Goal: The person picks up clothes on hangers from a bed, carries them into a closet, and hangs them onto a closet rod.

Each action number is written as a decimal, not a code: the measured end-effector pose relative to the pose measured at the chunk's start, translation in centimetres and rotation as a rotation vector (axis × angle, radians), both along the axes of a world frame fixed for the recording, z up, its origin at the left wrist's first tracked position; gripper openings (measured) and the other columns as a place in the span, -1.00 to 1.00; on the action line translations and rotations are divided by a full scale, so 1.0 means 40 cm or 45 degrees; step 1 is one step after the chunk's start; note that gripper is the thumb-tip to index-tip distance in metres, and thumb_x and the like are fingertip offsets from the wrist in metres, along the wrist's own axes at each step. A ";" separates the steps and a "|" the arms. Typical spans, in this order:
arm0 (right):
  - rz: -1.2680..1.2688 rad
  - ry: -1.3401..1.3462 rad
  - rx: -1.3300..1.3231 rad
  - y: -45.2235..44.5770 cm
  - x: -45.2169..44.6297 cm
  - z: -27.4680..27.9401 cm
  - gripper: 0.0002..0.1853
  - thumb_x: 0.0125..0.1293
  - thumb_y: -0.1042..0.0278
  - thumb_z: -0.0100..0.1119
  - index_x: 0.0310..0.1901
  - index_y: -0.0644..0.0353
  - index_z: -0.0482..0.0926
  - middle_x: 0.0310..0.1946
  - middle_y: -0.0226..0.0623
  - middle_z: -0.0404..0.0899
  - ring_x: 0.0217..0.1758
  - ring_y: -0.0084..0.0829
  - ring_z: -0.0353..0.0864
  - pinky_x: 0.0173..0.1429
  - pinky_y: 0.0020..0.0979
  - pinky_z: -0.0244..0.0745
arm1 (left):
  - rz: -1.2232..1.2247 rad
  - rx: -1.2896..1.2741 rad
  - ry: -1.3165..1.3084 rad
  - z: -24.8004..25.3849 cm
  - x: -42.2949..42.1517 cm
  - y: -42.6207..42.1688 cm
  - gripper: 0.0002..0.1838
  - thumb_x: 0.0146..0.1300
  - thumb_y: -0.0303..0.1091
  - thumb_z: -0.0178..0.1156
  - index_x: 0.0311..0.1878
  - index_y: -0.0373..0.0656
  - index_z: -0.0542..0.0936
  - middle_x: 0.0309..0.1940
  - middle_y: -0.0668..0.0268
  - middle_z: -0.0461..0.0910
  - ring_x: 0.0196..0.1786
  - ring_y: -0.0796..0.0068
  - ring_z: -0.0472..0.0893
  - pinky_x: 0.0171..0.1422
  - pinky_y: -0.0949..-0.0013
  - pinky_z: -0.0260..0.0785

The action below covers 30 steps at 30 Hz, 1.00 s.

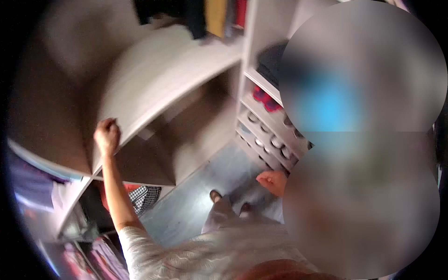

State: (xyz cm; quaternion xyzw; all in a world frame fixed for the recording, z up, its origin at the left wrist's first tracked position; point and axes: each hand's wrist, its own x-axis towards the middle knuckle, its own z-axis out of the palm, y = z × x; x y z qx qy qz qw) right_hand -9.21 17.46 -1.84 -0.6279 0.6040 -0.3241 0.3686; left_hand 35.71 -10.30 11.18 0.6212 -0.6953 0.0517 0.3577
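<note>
My left hand (107,136) is raised over the front edge of a wide pale shelf (158,74), near its left end. Its fingers are curled closed, and I cannot make out whether anything small is in them. Low at the right, my right hand (272,182) shows only in part, beside a blurred-out area that covers its wrist. Those fingers look curled too, but what they hold, if anything, is hidden. The upper shelf surface near my left hand is bare wood.
Dark and yellow clothes (215,18) hang above the shelf. At the right, a shoe rack (261,125) holds several pairs. A black-and-white checked cloth (144,198) lies low at the left, near folded clothes (32,184). The grey floor (186,210) is under my feet.
</note>
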 end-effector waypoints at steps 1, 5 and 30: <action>-0.002 0.107 0.009 0.050 -0.019 -0.013 -0.82 0.17 0.27 0.06 -0.33 0.20 0.52 -0.49 -0.18 0.55 -0.46 -0.26 0.55 -0.34 -0.32 0.42 | 0.021 0.067 0.091 -0.004 -0.002 -0.001 -0.78 0.07 -0.44 0.09 -0.20 -0.25 0.57 -0.30 0.15 0.60 -0.26 0.40 0.58 -0.12 0.40 0.41; -0.117 0.262 0.222 0.205 -0.078 -0.035 -0.75 0.21 0.15 -0.06 -0.35 0.16 0.47 -0.48 -0.15 0.51 -0.38 -0.07 0.52 -0.29 -0.14 0.40 | -0.113 -0.111 -0.022 -0.003 -0.120 -0.007 -0.76 0.16 -0.42 0.13 -0.10 -0.24 0.56 -0.22 0.19 0.59 -0.24 0.47 0.58 -0.19 0.49 0.45; -1.920 0.887 -0.911 1.236 -0.034 0.609 -0.83 0.19 0.40 0.04 -0.23 0.27 0.51 -0.39 -0.18 0.54 -0.38 -0.37 0.56 -0.31 -0.38 0.48 | -3.532 -1.253 0.356 0.484 -1.374 1.142 -0.78 0.25 -0.36 0.00 -0.22 -0.34 0.49 -0.42 0.14 0.53 -0.46 0.40 0.51 -0.38 0.48 0.40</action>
